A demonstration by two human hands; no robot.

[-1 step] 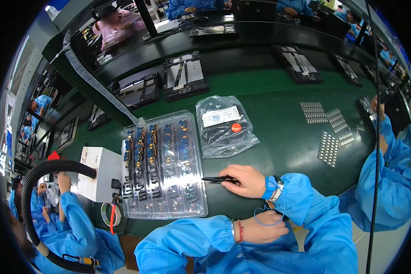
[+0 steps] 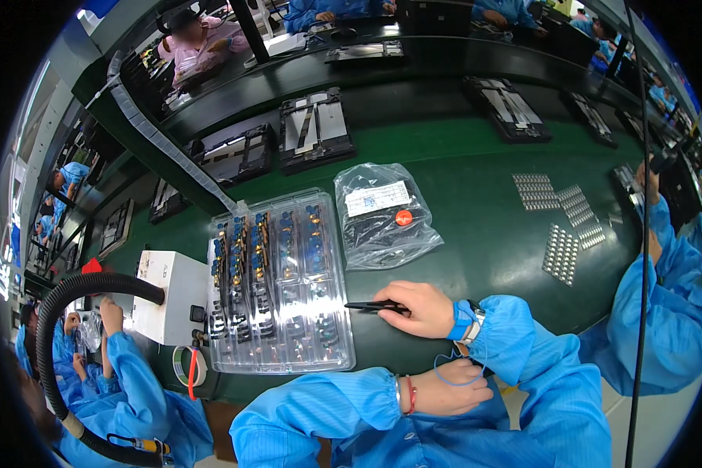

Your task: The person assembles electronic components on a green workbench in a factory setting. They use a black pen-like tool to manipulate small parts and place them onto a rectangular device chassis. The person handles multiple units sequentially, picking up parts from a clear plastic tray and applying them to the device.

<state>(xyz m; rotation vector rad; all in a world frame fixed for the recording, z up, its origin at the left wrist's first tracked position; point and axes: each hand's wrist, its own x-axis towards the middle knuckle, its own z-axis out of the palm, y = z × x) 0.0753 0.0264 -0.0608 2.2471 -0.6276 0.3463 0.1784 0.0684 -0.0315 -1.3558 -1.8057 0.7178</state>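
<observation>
A long, dark-green counter [image 2: 483,249] spreads across the view. At its right, a co-worker in a blue smock [image 2: 663,312] sits well apart from the person's hands. A clear plastic compartment tray [image 2: 288,360] lies near the counter's front edge, with columns of small black, blue and gold electronic parts [image 2: 239,257] in it. Just left of the tray stands a white box-shaped unit [image 2: 164,312], a black ribbed hose [image 2: 48,335] joined to it. Just right of the tray lies a transparent plastic bag [image 2: 394,248] with a white label and a round red sticker.

The right hand [image 2: 425,312] is over the counter, near the bag's lower end, its fingers [image 2: 402,292] closed around slim black tweezers [image 2: 366,305]. These point left, their tips at the tray's right edge; whether they touch it I cannot tell. The left hand [image 2: 448,394] rests back up in front of the person's body, below the right wrist, its fingers loosely extended with nothing visible in them. A thin blue cord [image 2: 437,370] loops over it, and a narrow red bracelet [image 2: 411,396] circles its wrist.
</observation>
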